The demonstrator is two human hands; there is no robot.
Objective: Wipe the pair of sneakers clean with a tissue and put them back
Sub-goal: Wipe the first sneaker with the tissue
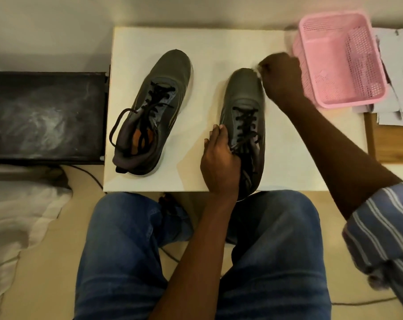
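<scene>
The right-hand sneaker [243, 125] lies at the centre of the frame on the white table [219, 42], its toe pointing toward the top of the frame and its heel hanging over the near table edge above the person's knees. The left hand [219, 167] grips it from its left side around the collar and lower laces, fingers curled onto the upper, thumb side against the shoe's flank. At the toe, just right of centre in the upper half of the frame, the right hand [281, 77] is clenched around a white tissue [258, 71], of which only a small blurred scrap shows between the knuckles and the toe cap; the tissue touches the toe's right edge. The hand itself is motion-blurred.

The other sneaker [152, 112] lies left of centre on the same table, well apart from both hands, angled with its toe toward the upper right, laces loose and an orange insole showing inside.

At the upper right of the frame a pink plastic basket [341, 98] sits on the table's far right corner, just beside the right hand, with papers [394, 65] beyond it. A dark box-like surface [46, 116] with pale smears fills the left middle. Blue jeans [126, 250] occupy the bottom centre, and a striped sleeve [385, 227] shows at lower right.
</scene>
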